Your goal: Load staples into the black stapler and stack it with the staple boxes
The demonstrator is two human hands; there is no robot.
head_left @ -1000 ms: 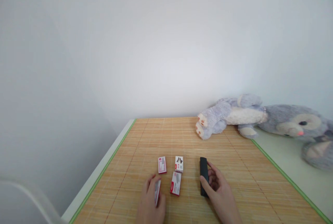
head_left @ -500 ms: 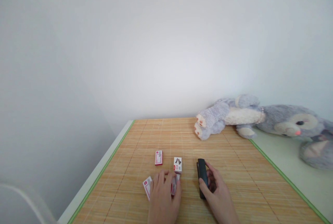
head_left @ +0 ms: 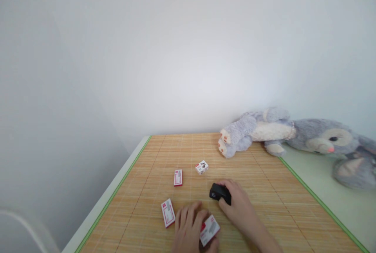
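Observation:
My left hand point(head_left: 189, 227) is low in the middle, its thumb and fingers closed around a white and red staple box point(head_left: 209, 230). My right hand point(head_left: 239, 208) grips a black stapler point(head_left: 219, 193), whose end points left and toward the back. Just left of my left hand lies a flat white box with a red border point(head_left: 168, 212). A similar red-edged box point(head_left: 178, 178) rests farther back. Behind the stapler, to its left, is a small white box with a dark picture point(head_left: 201, 167), touched by neither hand.
A bamboo mat point(head_left: 141, 190) with green edging covers the white table point(head_left: 311, 170). Along the back right lies a grey plush toy point(head_left: 270, 131), partly on the mat. A pale wall point(head_left: 182, 49) stands behind. A blurred pale curved strip point(head_left: 28, 227) shows at lower left.
The stapler has turned from lengthwise to pointing left in my right hand. The small picture box now lies farther back and is rotated. My left hand has drawn nearer with the staple box.

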